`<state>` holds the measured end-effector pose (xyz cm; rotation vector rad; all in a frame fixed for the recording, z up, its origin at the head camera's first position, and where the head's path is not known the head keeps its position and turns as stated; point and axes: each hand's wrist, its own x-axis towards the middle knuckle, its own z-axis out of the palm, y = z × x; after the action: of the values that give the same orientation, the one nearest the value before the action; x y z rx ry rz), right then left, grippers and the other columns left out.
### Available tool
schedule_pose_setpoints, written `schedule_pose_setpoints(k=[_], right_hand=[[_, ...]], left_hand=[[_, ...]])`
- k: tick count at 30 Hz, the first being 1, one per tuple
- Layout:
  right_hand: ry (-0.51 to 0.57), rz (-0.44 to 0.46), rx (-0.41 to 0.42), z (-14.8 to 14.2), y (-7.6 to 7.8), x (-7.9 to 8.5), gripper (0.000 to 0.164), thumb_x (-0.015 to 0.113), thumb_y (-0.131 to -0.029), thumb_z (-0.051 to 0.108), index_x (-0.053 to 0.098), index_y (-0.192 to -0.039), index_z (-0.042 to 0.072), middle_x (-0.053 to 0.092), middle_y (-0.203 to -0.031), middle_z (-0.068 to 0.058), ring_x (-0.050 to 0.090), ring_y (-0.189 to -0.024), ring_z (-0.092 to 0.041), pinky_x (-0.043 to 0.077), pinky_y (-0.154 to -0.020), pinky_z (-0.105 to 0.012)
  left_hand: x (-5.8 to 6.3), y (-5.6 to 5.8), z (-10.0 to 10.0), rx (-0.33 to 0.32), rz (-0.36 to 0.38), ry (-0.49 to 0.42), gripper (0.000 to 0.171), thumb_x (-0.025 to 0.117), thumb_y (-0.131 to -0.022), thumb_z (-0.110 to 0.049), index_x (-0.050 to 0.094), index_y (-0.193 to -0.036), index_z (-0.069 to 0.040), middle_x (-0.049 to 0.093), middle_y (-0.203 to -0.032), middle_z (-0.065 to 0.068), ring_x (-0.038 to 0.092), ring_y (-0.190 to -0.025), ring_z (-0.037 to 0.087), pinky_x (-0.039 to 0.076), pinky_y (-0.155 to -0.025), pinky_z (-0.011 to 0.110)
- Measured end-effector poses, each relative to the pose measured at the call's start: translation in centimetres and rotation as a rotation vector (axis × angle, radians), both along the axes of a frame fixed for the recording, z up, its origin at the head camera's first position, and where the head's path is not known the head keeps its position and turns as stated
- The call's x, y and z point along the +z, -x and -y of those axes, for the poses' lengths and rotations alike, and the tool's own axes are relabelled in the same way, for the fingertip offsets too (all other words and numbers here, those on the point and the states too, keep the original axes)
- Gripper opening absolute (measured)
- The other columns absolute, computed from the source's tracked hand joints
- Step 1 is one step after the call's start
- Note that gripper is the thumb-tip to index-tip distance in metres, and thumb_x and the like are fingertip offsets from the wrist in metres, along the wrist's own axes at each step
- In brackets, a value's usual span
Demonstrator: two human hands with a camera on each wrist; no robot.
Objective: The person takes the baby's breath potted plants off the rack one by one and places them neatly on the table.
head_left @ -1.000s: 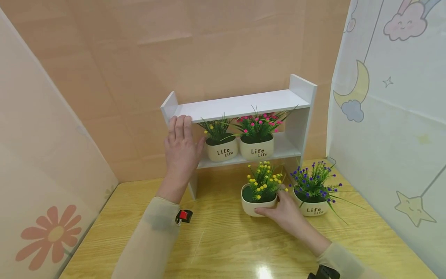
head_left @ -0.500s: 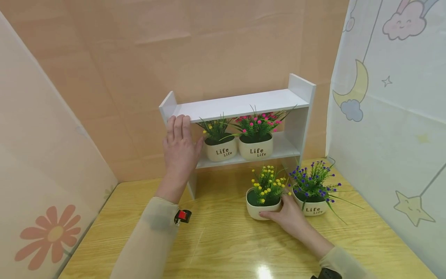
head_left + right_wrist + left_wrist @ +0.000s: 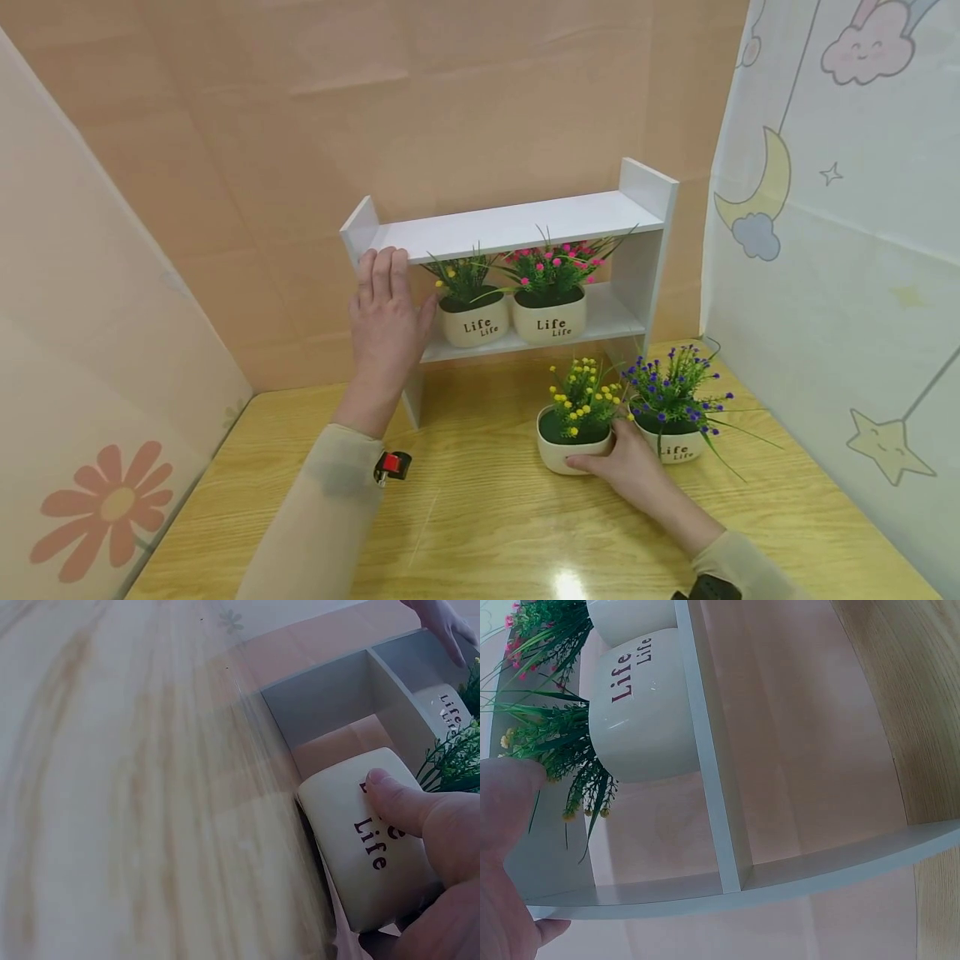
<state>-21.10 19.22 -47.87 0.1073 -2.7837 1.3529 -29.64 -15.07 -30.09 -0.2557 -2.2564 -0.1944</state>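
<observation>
At the near left corner of the white shelf unit [image 3: 517, 227], left hand [image 3: 386, 321] rests on the top board's edge, fingers nearly straight, thumb spread apart. Low in front of the shelf unit's right half: yellow-flowered potted plant [image 3: 577, 425], pinched by right hand [image 3: 637, 467], thumb across the "Life" lettering, fingers partly hidden round the side. Pot at the wooden table [image 3: 465, 525]; contact unclear. Purple-flowered potted plant [image 3: 675, 412] stands just beside, before the shelf unit's right end. On the shelf unit's middle board, pink-flowered potted plant [image 3: 551, 304] and sparser yellow-tipped potted plant [image 3: 474, 312], side by side.
</observation>
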Motion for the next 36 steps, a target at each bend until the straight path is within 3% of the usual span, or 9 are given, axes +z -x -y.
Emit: schedule_pose_setpoints(k=[12,23,31,36], right_hand=[[-0.017,-0.011,0.005,-0.02,0.26,-0.17,0.103,0.100,-0.081,0.046,0.050,-0.147,-0.016,0.062,-0.141,-0.038,0.060,-0.134,-0.053,0.049,-0.112,-0.064],[-0.014,-0.024,0.023,-0.17,0.34,-0.33,0.105,0.099,-0.083,0.045,0.047,-0.150,-0.016,0.056,-0.146,-0.040,0.056,-0.139,-0.055,0.047,-0.114,-0.064],[-0.018,-0.046,0.035,-0.31,0.44,-0.52,0.110,0.098,-0.085,0.043,0.038,-0.160,-0.010,0.049,-0.156,-0.039,0.049,-0.145,-0.056,0.042,-0.118,-0.066],[-0.033,-0.035,0.027,-0.38,0.35,-0.42,0.107,0.097,-0.086,0.043,0.040,-0.156,-0.013,0.051,-0.153,-0.041,0.050,-0.143,-0.058,0.045,-0.115,-0.067]], left_hand=[[0.02,0.07,0.03,-0.004,-0.010,0.007,0.081,0.077,-0.105,-0.041,0.029,-0.159,-0.005,0.033,-0.162,0.014,0.023,-0.159,0.037,0.049,-0.102,0.062],[0.07,0.01,0.00,-0.007,0.005,0.003,0.081,0.076,-0.105,-0.042,0.028,-0.161,-0.005,0.032,-0.163,0.013,0.021,-0.161,0.037,0.048,-0.103,0.062],[-0.01,0.04,-0.01,-0.016,-0.008,-0.005,0.082,0.078,-0.104,-0.040,0.029,-0.160,-0.005,0.032,-0.162,0.013,0.022,-0.160,0.037,0.048,-0.105,0.063],[-0.01,0.06,-0.02,-0.016,-0.007,-0.008,0.082,0.079,-0.104,-0.039,0.029,-0.160,-0.005,0.033,-0.162,0.013,0.022,-0.160,0.037,0.048,-0.104,0.063]])
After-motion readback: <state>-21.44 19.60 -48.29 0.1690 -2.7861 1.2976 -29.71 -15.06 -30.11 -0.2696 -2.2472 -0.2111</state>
